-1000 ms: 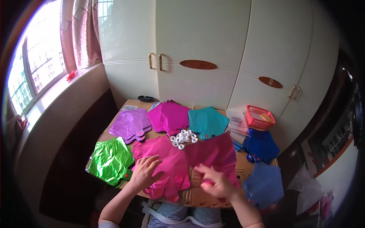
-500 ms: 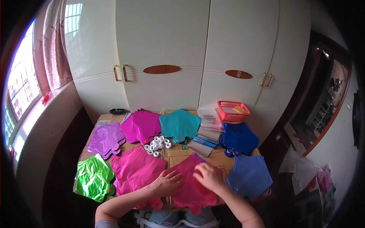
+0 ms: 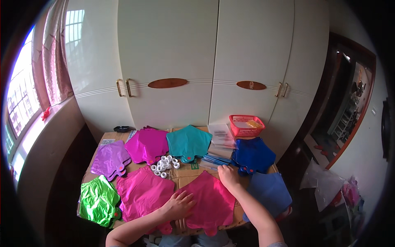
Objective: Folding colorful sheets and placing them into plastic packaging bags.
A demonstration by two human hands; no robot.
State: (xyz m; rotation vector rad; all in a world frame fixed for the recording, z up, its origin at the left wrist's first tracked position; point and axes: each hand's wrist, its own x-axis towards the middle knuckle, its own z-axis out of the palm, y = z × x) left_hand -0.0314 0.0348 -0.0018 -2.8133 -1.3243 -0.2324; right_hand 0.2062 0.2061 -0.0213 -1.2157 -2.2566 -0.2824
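Observation:
My left hand (image 3: 180, 205) lies flat with fingers spread on the left edge of a bright pink foil balloon (image 3: 212, 201), which is spread out in front of me. My right hand (image 3: 227, 176) is just beyond that balloon's upper right edge, at the near end of a pile of slim blue and clear plastic packets (image 3: 219, 159). Its fingers are bent and drawn together at the packets; what they pinch, if anything, is hidden. A second pink foil balloon (image 3: 144, 191) lies to the left of my left hand.
Around them on the cardboard lie green (image 3: 98, 199), lilac (image 3: 110, 158), magenta (image 3: 147, 144), teal (image 3: 189, 142), dark blue (image 3: 254, 154) and light blue (image 3: 269, 191) foil balloons. White ribbon rolls (image 3: 164, 164) sit mid-table. A red basket (image 3: 246, 131) stands at the back.
My right hand has moved off the pink balloon, away from me to the packets. The left hand stays on the balloon, which now lies smoother. The whole view has shifted slightly.

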